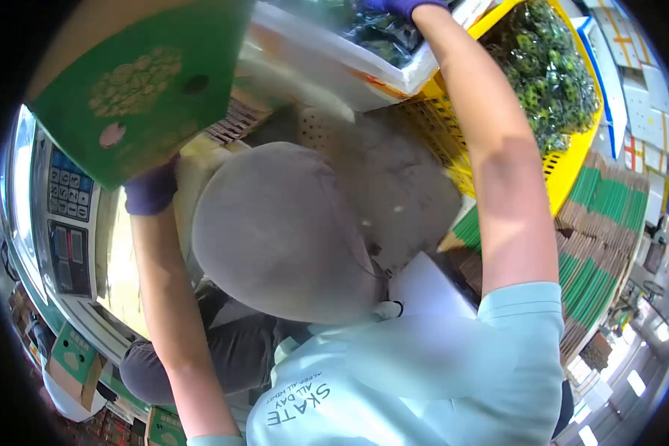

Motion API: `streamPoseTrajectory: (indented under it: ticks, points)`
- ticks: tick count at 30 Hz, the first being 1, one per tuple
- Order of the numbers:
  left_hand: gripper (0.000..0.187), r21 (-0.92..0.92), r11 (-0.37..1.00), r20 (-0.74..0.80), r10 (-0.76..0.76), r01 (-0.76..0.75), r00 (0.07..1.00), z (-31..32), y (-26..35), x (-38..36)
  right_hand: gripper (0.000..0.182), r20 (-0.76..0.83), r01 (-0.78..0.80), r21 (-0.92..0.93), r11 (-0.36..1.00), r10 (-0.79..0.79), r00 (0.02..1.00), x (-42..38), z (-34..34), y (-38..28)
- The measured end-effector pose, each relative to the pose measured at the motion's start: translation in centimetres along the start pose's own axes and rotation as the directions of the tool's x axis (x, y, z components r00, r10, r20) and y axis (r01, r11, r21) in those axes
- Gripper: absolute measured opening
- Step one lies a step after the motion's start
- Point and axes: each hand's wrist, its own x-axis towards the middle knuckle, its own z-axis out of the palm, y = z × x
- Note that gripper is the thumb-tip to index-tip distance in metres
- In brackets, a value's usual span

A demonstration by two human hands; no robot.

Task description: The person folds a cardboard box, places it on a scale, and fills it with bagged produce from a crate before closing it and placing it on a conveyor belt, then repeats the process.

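My left hand (152,187), in a purple glove, grips the lower edge of a green and brown cardboard box (152,93). The box is tilted up at the upper left, and its flank hides some of my fingers. At the top edge, my right hand (410,6), also gloved in purple, reaches over a white foam box (327,63). Dark green contents under shiny clear plastic (375,33) lie in that foam box; my right fingers are mostly cut off by the frame.
A yellow crate (565,182) with leafy greens (550,82) in clear plastic stands under my right forearm. Stacked flat green cartons (602,215) are at right. A scale with keypad (69,189) stands at left. A grey cap-like dome (275,230) blocks the middle.
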Motion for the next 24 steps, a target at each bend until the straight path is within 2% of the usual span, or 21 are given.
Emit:
streamPoseTrajectory:
  ticks: [1,2,3,5,6,7,8,9,11,12,13,15,16,17,18,19,20,21,22,24]
  points:
    - [0.039,-0.007,1.000,0.008,-0.008,0.008,1.000,0.0,0.0,-0.1,0.090,-0.023,-0.028,-0.175,0.984,0.024,0.999,-1.0,-0.7,-1.1]
    - [0.038,-0.014,1.000,0.011,-0.015,0.015,1.000,0.1,-0.2,-0.2,0.088,0.031,-0.003,-0.185,0.983,0.009,0.999,-0.8,-1.7,-0.9]
    - [0.038,-0.021,1.000,0.014,-0.021,0.021,1.000,0.0,-0.1,-0.2,0.086,0.127,0.069,-0.072,0.995,-0.059,0.990,-0.1,-2.4,0.4]
    - [0.036,-0.040,0.999,0.027,-0.023,0.024,0.999,0.1,-0.2,-0.3,0.085,0.143,0.095,0.016,0.995,-0.096,0.985,1.5,-2.8,4.2]
    - [0.036,-0.049,0.998,0.036,-0.026,0.028,0.999,0.3,-0.2,-0.2,0.083,-0.092,0.094,-0.028,0.995,-0.096,0.991,0.6,-0.9,4.6]
    - [0.035,-0.063,0.998,0.045,-0.024,0.027,0.999,0.5,-0.3,-0.2,0.082,-0.327,0.085,-0.070,0.994,-0.103,0.939,0.2,0.9,4.6]
    - [0.035,-0.073,0.997,0.063,-0.013,0.018,0.998,0.9,-0.2,-0.3,0.081,-0.074,0.002,0.021,1.000,-0.001,0.997,1.1,-0.1,3.7]
    - [0.036,-0.111,0.993,0.020,-0.026,0.028,0.999,1.3,-0.1,0.6,0.080,0.062,-0.043,0.070,0.997,0.039,0.997,0.7,-1.6,2.6]
    - [0.038,-0.234,0.972,-0.051,-0.043,0.030,0.998,3.9,0.6,1.3,0.072,0.120,-0.034,0.172,0.985,0.013,0.993,0.9,-1.6,2.4]
    - [0.039,-0.327,0.944,-0.087,-0.060,0.028,0.994,5.2,0.9,2.1,0.055,-0.151,0.128,0.060,0.990,-0.118,0.981,2.2,1.1,3.7]
    - [0.040,-0.440,0.898,-0.119,-0.079,0.019,0.990,6.2,1.3,2.4,0.042,-0.400,0.256,-0.086,0.963,-0.269,0.876,3.5,3.8,5.0]
    - [0.042,-0.665,0.747,-0.147,-0.133,0.001,0.980,8.3,2.0,3.7,0.050,-0.268,0.275,0.057,0.960,-0.251,0.930,5.6,5.6,7.5]
    - [0.043,-0.739,0.674,-0.149,-0.139,-0.017,0.979,9.0,2.2,4.5,0.050,-0.177,0.205,0.035,0.978,-0.196,0.964,5.1,4.3,6.8]
    - [0.045,-0.812,0.583,-0.147,-0.138,-0.039,0.979,9.6,2.3,5.3,0.049,-0.219,0.232,0.045,0.972,-0.217,0.951,5.0,4.7,7.6]
    - [0.046,-0.866,0.496,-0.142,-0.139,-0.055,0.980,10.3,2.1,5.9,0.045,-0.338,0.366,0.146,0.919,-0.301,0.892,4.7,5.0,8.4]
    - [0.047,-0.910,0.412,-0.116,-0.149,-0.045,0.982,11.3,2.3,6.5,0.041,-0.246,0.285,0.200,0.937,-0.234,0.941,4.7,4.7,8.6]
    - [0.048,-0.929,0.368,-0.101,-0.145,-0.041,0.984,12.0,2.5,6.7,0.032,-0.468,0.534,0.193,0.823,-0.401,0.787,7.1,8.8,12.3]
    - [0.050,-0.942,0.333,-0.088,-0.148,-0.034,0.985,12.7,2.6,7.0,0.030,-0.537,0.561,0.377,0.737,-0.320,0.780,7.8,10.0,13.0]
    - [0.051,-0.954,0.298,-0.087,-0.140,-0.042,0.986,12.9,2.5,7.4,0.030,-0.483,0.544,0.422,0.725,-0.328,0.812,8.6,10.1,14.0]
    - [0.053,-0.991,0.129,-0.045,-0.133,-0.028,0.990,13.7,2.1,8.3,0.032,-0.439,0.479,0.440,0.760,-0.284,0.853,9.4,7.7,11.5]
